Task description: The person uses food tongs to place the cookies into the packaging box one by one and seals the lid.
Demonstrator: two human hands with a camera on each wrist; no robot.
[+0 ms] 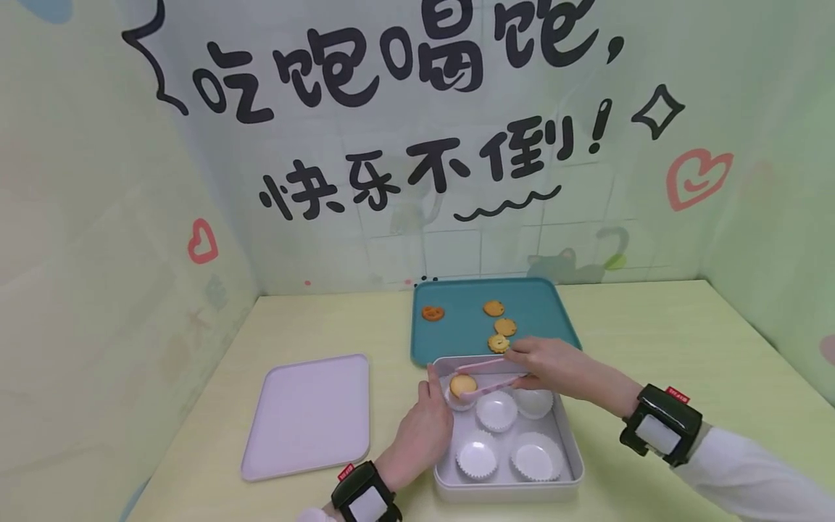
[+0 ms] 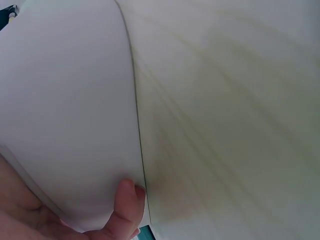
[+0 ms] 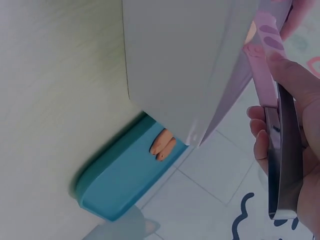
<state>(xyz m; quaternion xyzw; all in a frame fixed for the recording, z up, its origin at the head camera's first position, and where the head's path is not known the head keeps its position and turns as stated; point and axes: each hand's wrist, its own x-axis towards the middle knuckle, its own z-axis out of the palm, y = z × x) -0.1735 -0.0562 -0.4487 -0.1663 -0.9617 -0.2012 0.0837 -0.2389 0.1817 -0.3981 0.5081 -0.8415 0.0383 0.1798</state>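
My right hand (image 1: 544, 366) holds pink-tipped metal tongs (image 3: 287, 170) by their arms. Between the tong tips, at the back left of a pale lilac box (image 1: 574, 464), is a round golden cookie (image 1: 463, 384). It sits over a white fluted cup (image 1: 462, 404). Several similar cups stand in the box, among them a front-left cup (image 1: 478, 455) with nothing in it. My left hand (image 1: 420, 428) grips the box's left wall; in the left wrist view a curled finger (image 2: 127, 210) presses the outer side. In the head view, one finger points up beside the back-left corner.
Behind the box lies a teal tray (image 1: 457, 337) with a pretzel-shaped cookie (image 1: 433, 312) and a short column of cookies (image 1: 505, 327). A flat lilac tray (image 1: 306, 413) is to the left. Printed cloth walls (image 1: 417, 254) enclose the back and sides of the table.
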